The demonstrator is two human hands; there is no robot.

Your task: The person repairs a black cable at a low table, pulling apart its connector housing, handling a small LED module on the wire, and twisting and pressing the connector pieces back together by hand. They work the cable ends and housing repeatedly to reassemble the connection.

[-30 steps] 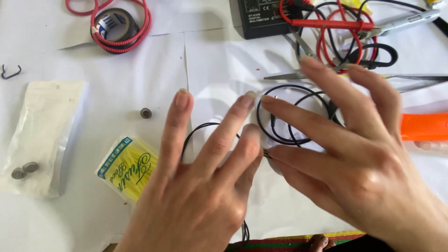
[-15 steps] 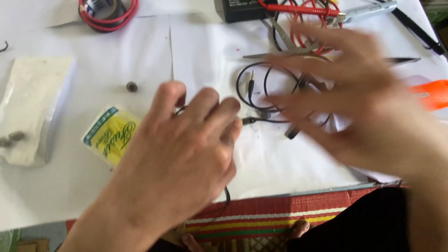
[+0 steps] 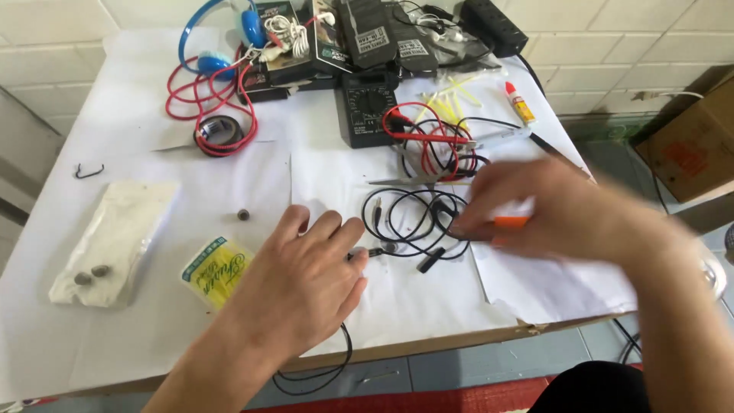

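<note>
My left hand (image 3: 306,283) lies palm down on the white paper-covered table (image 3: 153,336), fingers slightly apart, on top of a thin black cable. The cable's small plug (image 3: 375,252) pokes out by my fingertips and a loop of it (image 3: 321,373) hangs over the table's front edge. My right hand (image 3: 566,214) is blurred with motion. Its fingertips are at the right side of the coiled black cable (image 3: 405,210), just above an orange tool handle (image 3: 511,222). Whether it grips anything is unclear.
A yellow-green packet (image 3: 214,268) and a clear plastic bag (image 3: 122,237) lie left of my left hand. Behind the coil are a black multimeter (image 3: 367,115) with red leads (image 3: 428,138), blue headphones (image 3: 222,38), a tape roll (image 3: 218,134), a glue tube (image 3: 521,103). A cardboard box (image 3: 688,145) stands on the floor.
The view has pulled back and shows the whole table. My left hand has settled flat on the cable. My right hand has swept right, off the coil toward the orange handle.
</note>
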